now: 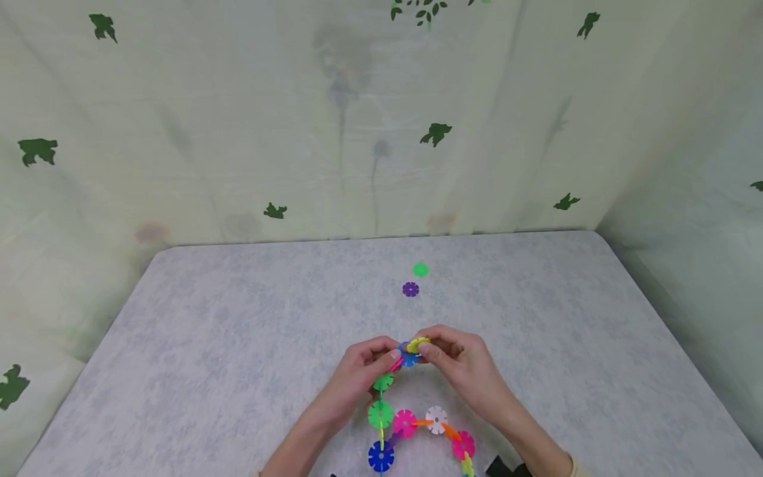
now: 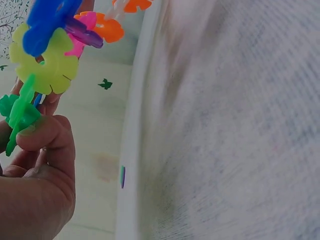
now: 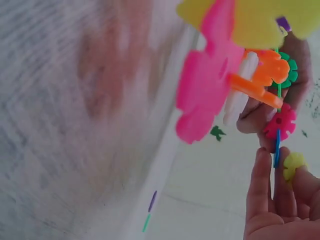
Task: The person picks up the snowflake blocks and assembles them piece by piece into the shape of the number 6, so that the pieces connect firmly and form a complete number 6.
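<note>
Slotted flower-shaped plastic discs form a joined chain between and below the hands in the head view. My right hand (image 1: 467,361) pinches a yellow disc (image 1: 418,344) between thumb and fingers; it touches or overlaps a blue disc (image 1: 408,358) at the chain's upper end. My left hand (image 1: 360,364) grips the chain by a pink disc (image 1: 396,364) just beside the blue one. Below, green discs (image 1: 380,415) run down to a dark blue disc (image 1: 381,456). From there a branch with a white disc (image 1: 436,420) curves right. Fingers partly hide the joint between yellow and blue.
Farther back on the grey table (image 1: 238,331) lie a loose purple disc (image 1: 410,289) and a loose light green disc (image 1: 420,269). A pale curtain (image 1: 238,132) with green leaf prints rises behind the table's far edge. Something black (image 1: 501,468) shows near the right forearm.
</note>
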Available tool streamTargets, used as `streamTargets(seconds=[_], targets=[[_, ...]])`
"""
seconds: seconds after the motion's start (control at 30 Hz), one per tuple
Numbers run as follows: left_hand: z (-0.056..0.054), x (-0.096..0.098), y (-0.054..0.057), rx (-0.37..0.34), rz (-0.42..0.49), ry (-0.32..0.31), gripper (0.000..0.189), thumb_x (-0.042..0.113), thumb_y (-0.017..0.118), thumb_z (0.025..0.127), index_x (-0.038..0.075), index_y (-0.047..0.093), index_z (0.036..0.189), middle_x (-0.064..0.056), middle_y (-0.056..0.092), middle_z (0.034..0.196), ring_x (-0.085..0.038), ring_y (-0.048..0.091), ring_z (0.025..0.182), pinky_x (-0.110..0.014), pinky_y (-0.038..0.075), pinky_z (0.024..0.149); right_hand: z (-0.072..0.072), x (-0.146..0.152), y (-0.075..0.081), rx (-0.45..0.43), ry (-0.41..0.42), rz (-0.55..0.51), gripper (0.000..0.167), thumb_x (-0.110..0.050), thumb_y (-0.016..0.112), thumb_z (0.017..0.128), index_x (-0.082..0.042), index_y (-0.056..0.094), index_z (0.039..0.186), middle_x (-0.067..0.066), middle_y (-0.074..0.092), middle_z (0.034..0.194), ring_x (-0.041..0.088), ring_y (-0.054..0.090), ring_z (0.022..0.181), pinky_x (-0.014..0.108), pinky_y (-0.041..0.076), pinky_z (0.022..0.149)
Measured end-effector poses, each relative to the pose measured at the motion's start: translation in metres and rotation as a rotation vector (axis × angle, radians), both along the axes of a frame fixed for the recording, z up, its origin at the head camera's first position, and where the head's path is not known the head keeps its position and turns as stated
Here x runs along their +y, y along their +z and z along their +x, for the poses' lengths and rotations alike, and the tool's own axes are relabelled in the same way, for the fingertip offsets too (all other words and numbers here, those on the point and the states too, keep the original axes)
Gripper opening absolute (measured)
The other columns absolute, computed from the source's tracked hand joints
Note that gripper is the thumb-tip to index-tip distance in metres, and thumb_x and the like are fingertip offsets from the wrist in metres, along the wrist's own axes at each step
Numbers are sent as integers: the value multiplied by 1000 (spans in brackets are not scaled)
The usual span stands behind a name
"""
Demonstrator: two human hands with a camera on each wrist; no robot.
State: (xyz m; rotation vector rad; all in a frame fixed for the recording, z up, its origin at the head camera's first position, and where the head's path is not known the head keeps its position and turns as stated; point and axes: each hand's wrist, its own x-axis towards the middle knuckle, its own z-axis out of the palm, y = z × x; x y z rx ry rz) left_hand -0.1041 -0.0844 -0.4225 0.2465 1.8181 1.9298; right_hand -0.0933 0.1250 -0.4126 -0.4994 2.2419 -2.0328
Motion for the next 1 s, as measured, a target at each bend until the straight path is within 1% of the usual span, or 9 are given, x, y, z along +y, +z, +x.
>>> streamTargets(seconds=[0.13, 0.23, 0.37, 0.47, 0.53, 0.63, 0.73, 0.87, 1.0], targets=[[0, -1, 1, -19, 6, -6, 29, 30, 60, 99, 3, 66, 108, 0, 55, 73, -8, 42, 56, -21, 33, 39, -4, 4, -1, 20, -6, -34, 15, -13, 59, 99, -4, 68, 107, 10, 67, 103, 29, 64, 94, 42, 55, 84], [0, -2, 3, -22, 9, -7, 30, 30, 60, 99, 2, 65, 108, -1, 55, 74, -9, 43, 58, -21, 34, 40, -6, 8, -2, 37, -51, -27, 13, -12, 63, 97, -4, 69, 106, 10, 67, 100, 31, 63, 90, 39, 56, 81], [0, -2, 4, -29, 10, -13, 30, 31, 60, 99, 2, 65, 106, -3, 56, 75, -10, 43, 58, -21, 33, 40, -8, 10, -3, -1, -85, -27, 14, -12, 67, 94, -5, 70, 105, 11, 68, 96, 36, 65, 86, 43, 56, 79], [0, -2, 4, -37, 23, -25, 32, 33, 59, 99, 2, 64, 105, -4, 57, 78, -10, 43, 58, -21, 33, 40, -9, 11, -5, -14, -56, -45, 13, -11, 66, 94, -4, 69, 105, 12, 68, 97, 41, 65, 89, 48, 55, 81], [0, -2, 3, -45, 38, -34, 33, 34, 58, 100, 1, 63, 104, -4, 58, 79, -10, 43, 58, -21, 33, 40, -10, 11, -7, -9, -35, -45, 10, -10, 65, 95, -5, 69, 103, 12, 68, 96, 42, 64, 90, 49, 54, 82], [0, -1, 3, -58, 63, -40, 33, 34, 58, 100, 1, 62, 103, -3, 58, 78, -10, 43, 58, -21, 31, 40, -10, 11, -7, 8, -15, -29, 8, -10, 64, 96, -8, 70, 100, 10, 69, 95, 41, 64, 91, 49, 54, 83], [1, -1, 2, -79, 99, -41, 31, 32, 58, 100, 2, 62, 102, -2, 57, 77, -10, 44, 58, -21, 30, 40, -9, 10, -8, 30, -17, -1, 7, -12, 64, 95, -11, 71, 98, 6, 70, 93, 36, 65, 88, 47, 55, 81], [1, -1, 0, -104, 146, -52, 27, 29, 58, 100, 2, 62, 102, -2, 57, 77, -10, 44, 57, -21, 29, 40, -8, 7, -9, 44, -26, 18, 7, -12, 66, 94, -14, 73, 96, 4, 71, 92, 35, 65, 86, 47, 55, 79], [2, -1, -1, -98, 149, -57, 26, 27, 57, 100, 1, 61, 101, -3, 56, 76, -10, 43, 55, -22, 29, 40, -6, 5, -7, 61, -44, 59, 9, -11, 66, 93, -17, 73, 94, 0, 71, 90, 32, 66, 84, 41, 56, 77]])
